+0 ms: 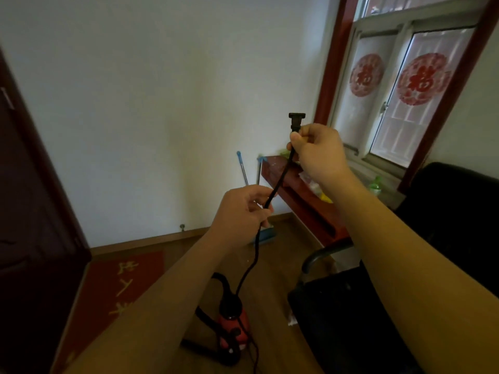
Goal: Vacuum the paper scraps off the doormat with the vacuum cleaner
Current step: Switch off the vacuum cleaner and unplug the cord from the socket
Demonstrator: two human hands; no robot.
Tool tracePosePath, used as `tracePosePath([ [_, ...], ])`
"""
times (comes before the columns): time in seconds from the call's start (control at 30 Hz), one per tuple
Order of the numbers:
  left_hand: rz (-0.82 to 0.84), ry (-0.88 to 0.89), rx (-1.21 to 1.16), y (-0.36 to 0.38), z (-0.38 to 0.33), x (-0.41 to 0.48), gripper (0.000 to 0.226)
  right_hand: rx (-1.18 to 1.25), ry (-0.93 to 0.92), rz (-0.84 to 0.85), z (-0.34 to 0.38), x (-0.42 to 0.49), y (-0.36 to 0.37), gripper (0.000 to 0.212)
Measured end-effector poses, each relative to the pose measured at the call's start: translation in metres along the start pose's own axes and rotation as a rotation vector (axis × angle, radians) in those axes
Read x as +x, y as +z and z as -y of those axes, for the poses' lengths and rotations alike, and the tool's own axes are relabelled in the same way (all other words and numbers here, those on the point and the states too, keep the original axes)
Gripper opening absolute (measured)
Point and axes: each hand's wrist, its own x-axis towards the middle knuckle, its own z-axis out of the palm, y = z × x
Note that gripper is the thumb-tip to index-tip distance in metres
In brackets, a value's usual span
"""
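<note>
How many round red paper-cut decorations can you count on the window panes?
2. One round red paper-cut decoration is on the left pane of the white-framed window, the other on its right pane; none looks hidden.

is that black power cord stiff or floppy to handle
Probably floppy: the black power cord runs straight only between the hands and curves slackly below the left hand. Likely light: the right hand pinches it just below the black plug.

R hand (318,152) pinches plug (297,120) mid-frame; L hand (243,211) grips cord (278,182) below; vacuum cleaner (232,327) on floor, bottom centre; doormat (113,287) lower left.
</note>
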Motion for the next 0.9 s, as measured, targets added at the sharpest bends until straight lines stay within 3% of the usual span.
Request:
tracePosePath([
  [0.53, -0.132, -0.2, 0.14, 0.093, 0.059, 0.139, 0.04, 0.09, -0.038, 0.216, -0.138, 0.169, 0.01, 0.009],
  [0.9, -0.252, -0.294, 0.104, 0.083, 0.108, 0.183, 0.037, 0.164, -0.039, 0.362, -0.168, 0.228, 0.068, 0.009],
])
